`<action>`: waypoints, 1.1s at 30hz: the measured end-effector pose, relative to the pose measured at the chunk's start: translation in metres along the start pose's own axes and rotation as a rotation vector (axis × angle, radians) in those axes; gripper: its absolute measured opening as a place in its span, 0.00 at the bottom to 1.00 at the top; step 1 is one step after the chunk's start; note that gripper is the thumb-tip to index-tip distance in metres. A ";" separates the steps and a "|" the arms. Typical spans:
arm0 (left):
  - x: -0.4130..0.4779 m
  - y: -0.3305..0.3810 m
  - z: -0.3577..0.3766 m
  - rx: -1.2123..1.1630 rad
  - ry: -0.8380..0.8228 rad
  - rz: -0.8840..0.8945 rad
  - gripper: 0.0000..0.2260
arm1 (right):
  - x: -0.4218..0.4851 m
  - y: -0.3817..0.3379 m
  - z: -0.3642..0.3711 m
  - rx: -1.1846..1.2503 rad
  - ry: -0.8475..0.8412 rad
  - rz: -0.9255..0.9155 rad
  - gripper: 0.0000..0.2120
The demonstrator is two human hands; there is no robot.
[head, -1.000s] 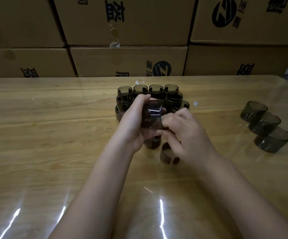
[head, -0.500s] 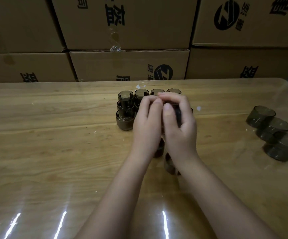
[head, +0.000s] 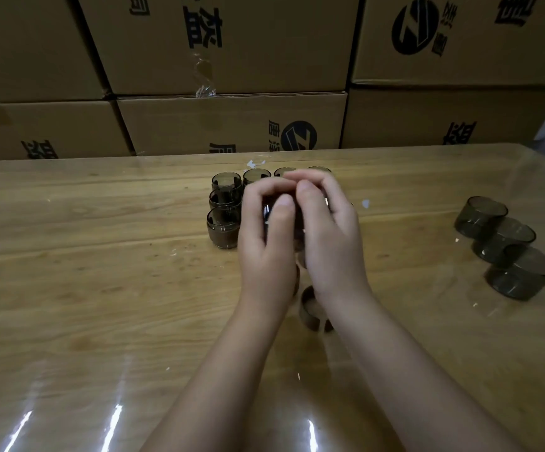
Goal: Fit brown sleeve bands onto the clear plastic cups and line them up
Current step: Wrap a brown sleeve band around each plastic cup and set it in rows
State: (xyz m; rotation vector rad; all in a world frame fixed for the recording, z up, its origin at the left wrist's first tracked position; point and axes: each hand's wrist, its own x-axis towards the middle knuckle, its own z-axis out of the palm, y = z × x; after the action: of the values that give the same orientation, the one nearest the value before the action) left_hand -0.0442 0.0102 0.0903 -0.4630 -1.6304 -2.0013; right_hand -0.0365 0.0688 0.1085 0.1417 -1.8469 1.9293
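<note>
Curling round a clear plastic cup [head: 298, 230], both hands meet above the middle of the desk [head: 101, 288]. The left hand [head: 266, 252] wraps the cup's left side with its thumb laid across the front, and the right hand [head: 333, 243] cups the right side, its bent fingers arching over the top until the fingertips of the two hands nearly touch. Only slivers of dark, glossy plastic show between the palms, so whether a band sits on this cup cannot be told.

Just behind and to the left of the hands stands a tight cluster of banded cups [head: 223, 228]. They are short, round and smoky-tinted, and the nearest one wears a matte brown band around its lower half with a thin bright rim line above it. A loose brown sleeve band [head: 310, 309], a squat open ring, lies on the desk just beside the right wrist, on the near side of the hands.

Well apart at the right, three bare cups [head: 504, 239] lie tilted in an overlapping row, translucent grey with thin walls. The desk is pale wood grain under a shiny clear film that throws white streaks of glare. Stacked cardboard boxes [head: 232, 122] with dark printed marks stand along the far edge.
</note>
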 end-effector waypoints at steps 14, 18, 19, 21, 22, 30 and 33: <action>0.019 0.020 -0.013 -0.903 0.196 -1.031 0.19 | 0.002 0.034 -0.010 -0.386 -0.081 -0.955 0.09; 0.020 0.021 -0.015 -0.980 0.318 -0.990 0.10 | -0.013 0.030 0.008 -0.031 0.016 -0.617 0.05; 0.019 0.020 -0.015 -0.963 0.350 -0.952 0.09 | -0.017 0.027 0.013 0.085 0.039 -0.474 0.03; 0.014 0.016 -0.011 -0.874 0.378 -0.836 0.11 | -0.021 0.021 0.018 0.273 0.117 -0.220 0.03; 0.011 0.014 -0.009 -0.839 0.371 -0.761 0.14 | -0.022 0.017 0.019 0.369 0.149 -0.109 0.03; 0.017 0.016 -0.017 -0.578 0.161 -0.276 0.21 | -0.007 0.005 0.008 0.790 -0.159 0.583 0.12; 0.025 0.019 -0.028 -0.347 0.046 -0.117 0.22 | 0.000 0.002 -0.004 0.395 -0.329 0.578 0.15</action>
State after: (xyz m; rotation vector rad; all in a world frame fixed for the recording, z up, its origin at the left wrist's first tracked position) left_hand -0.0517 -0.0245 0.1128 -0.4487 -1.3117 -2.3771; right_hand -0.0366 0.0730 0.1063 0.0526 -1.8107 2.8110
